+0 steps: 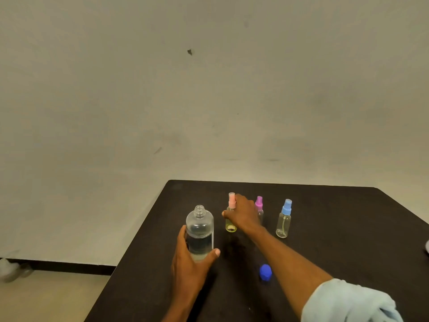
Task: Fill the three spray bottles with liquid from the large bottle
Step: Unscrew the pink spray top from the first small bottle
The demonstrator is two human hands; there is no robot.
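Note:
A large clear bottle (199,225) stands upright on the dark table (348,252), uncapped and about half full of clear liquid. My left hand (189,263) grips its lower part. Its blue cap (265,272) lies on the table nearer me. My right hand (242,214) is wrapped around the pink-topped spray bottle (231,202), which holds yellowish liquid. Right behind that hand stands the purple-topped spray bottle (259,204), partly hidden. Further right the blue-topped spray bottle (284,219) stands alone, looking empty.
The table's left edge runs diagonally just left of the large bottle, and its far edge lies behind the spray bottles. A plain wall rises beyond. Pale shoes (11,269) sit on the floor at far left. A pale object (426,246) peeks in at the right edge.

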